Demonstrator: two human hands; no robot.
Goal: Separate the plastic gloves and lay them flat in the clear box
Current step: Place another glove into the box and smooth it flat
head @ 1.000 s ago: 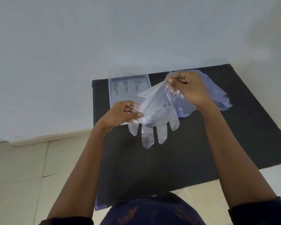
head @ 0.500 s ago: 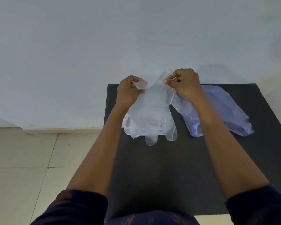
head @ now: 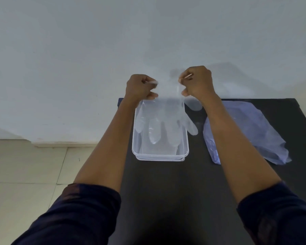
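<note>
1. pinching the cuff of a clear plastic glove (head: pixel 163 119), the left hand (head: pixel 140 88) grips one corner between thumb and curled fingers (head: pixel 153 94), knuckles toward the camera.
2. the right hand (head: pixel 198 84) pinches the opposite corner of the same cuff, thumb pressed against the forefinger, the other fingers folded into the palm.
3. the glove hangs between the two hands, stretched across its cuff, its fingers pointing down toward the camera.
4. the glove's lower part hangs over the clear box (head: pixel 160 155); whether it touches the bottom cannot be told through the see-through plastic.
5. the glove's outermost finger on the right crosses over the box's right wall and shows against the black table (head: pixel 175 191).
6. another bit of clear film shows just below the right hand, beside the box's far right corner; what it belongs to cannot be told.
7. the clear box sits on the table near its far left part, long side running away from the camera, between the two forearms.
8. a pile of bluish plastic gloves (head: pixel 245 131) lies flat on the table to the right of the box, apart from it, partly hidden by the right forearm.
9. dark sleeves (head: pixel 81 213) are pushed up on both arms.
10. a pale wall (head: pixel 95 50) rises behind the table, and a tiled floor (head: pixel 25 174) lies at left.
</note>
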